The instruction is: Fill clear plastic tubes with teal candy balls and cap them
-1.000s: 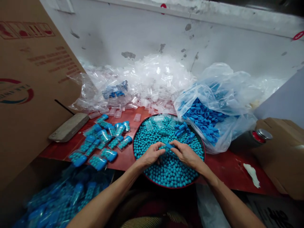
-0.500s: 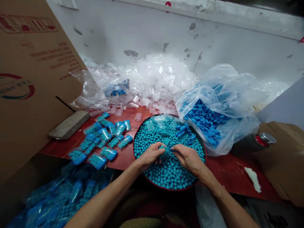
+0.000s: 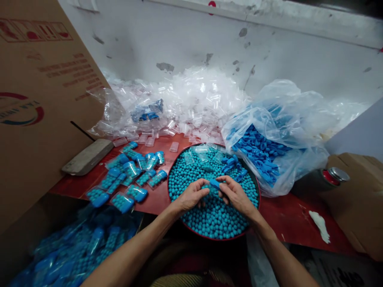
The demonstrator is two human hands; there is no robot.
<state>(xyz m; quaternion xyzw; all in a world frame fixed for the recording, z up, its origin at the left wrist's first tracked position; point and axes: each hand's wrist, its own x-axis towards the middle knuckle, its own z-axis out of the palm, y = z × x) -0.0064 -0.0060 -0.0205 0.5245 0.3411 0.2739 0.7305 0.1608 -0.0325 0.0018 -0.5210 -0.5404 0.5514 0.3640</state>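
Observation:
A round tray [image 3: 169,187] full of turquoise beads [image 3: 215,223] lies under both hands. My left hand [image 3: 191,195] is closed over the beads, pinching what looks like a small clear container, mostly hidden by the fingers. My right hand [image 3: 236,196] grips a blue cap [image 3: 214,183] between thumb and fingers, right at the left fingertips. Whether the cap is seated on the container cannot be made out. Several empty clear containers [image 3: 202,156] and loose blue caps [image 3: 229,163] rest on the beads at the tray's far side.
Filled, capped containers [image 3: 131,169] lie left of the tray, with more in a heap [image 3: 80,247] below. Behind is a pile of clear containers [image 3: 203,95]. A plastic bag of blue caps [image 3: 260,151], a flask [image 3: 335,175] and cardboard boxes [image 3: 38,79] stand around.
My right fingers have lifted and shifted, so the blue cap now shows plainly between the hands. My left hand stays nearly in place.

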